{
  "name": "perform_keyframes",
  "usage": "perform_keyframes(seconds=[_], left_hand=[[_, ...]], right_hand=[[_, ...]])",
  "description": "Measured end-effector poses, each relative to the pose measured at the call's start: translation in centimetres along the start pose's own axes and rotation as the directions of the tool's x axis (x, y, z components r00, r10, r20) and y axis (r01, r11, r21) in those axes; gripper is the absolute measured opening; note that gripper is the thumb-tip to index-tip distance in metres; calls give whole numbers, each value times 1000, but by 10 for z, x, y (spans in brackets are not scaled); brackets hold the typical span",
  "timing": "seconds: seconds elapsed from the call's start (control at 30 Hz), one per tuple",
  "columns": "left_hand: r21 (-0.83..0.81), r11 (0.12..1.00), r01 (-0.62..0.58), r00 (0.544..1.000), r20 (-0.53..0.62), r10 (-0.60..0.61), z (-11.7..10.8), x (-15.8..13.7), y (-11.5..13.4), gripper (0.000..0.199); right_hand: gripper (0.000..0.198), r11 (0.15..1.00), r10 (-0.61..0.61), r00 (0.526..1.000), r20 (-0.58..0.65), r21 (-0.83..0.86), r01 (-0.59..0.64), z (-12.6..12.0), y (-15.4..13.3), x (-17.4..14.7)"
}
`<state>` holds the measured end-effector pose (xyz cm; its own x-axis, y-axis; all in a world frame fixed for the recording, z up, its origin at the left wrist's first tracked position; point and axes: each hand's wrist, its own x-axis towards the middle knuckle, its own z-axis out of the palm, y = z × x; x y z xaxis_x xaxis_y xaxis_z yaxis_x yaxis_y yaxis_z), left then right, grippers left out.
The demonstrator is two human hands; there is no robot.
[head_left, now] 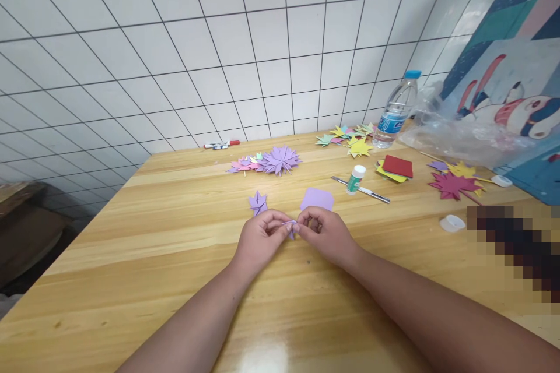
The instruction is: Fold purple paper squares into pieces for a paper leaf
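Observation:
Between the fingertips of my left hand (265,234) and my right hand (326,233) is a small folded piece of purple paper (291,234). Both hands pinch it, thumbs toward me, just above the table. The fingers cover much of it. Just beyond my left hand lies a folded purple paper leaf (258,203). Behind my right hand a stack of purple paper squares (317,199) is partly hidden by the knuckles. A glue stick (356,179) with a white cap stands farther right, beside a slim metal cutter or ruler (374,194).
Purple, pink and yellow paper leaves (280,161) lie toward the wall near markers (222,144). At right are more leaves (359,145), a water bottle (396,111), red and yellow paper (397,166), a red paper leaf (455,184), a tape roll (452,223) and a plastic bag (459,134).

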<state>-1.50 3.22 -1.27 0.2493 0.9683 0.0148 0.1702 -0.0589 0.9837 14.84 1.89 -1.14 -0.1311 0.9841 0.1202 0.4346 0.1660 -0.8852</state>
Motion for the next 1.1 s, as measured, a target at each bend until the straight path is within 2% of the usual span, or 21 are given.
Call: perform_keyframes(seconds=[0.1,0.17,0.27,0.37,0.5,0.6,0.77,0.9,1.1], left_hand=[[29,1000,-11,1000,15,10,0,0,0,20],[50,999,-16,999,43,13,0,0,-1,21],[122,991,-61,994,95,49,-1,0,-1,21],[233,965,-117,989,112,93,-1,0,-2,21],[302,941,-155,986,108,128,-3,0,-3,21],[296,941,-165,984,119,134,-3,0,-2,22],[363,918,-159,987,96,133,-3,-2,-2,20],[375,911,-170,985,80,151,-3,-3,0,20],[343,920,-190,980,118,159,-3,-2,3,18]], right_hand=[[13,999,-26,999,-32,-35,25,0,2,1],[10,994,-88,995,-45,-76,84,-2,2,1],[9,970,-189,982,-15,-161,184,-5,0,1],[9,951,-228,973,26,-208,229,-6,-2,-1],[4,974,-174,985,12,-143,174,-2,0,-2],[13,989,-122,992,-27,-88,119,0,4,0],[8,996,-56,998,-7,-68,55,0,5,2],[8,999,11,1000,23,34,-12,-1,5,3],[9,975,-197,980,2,-102,196,-3,2,2]])
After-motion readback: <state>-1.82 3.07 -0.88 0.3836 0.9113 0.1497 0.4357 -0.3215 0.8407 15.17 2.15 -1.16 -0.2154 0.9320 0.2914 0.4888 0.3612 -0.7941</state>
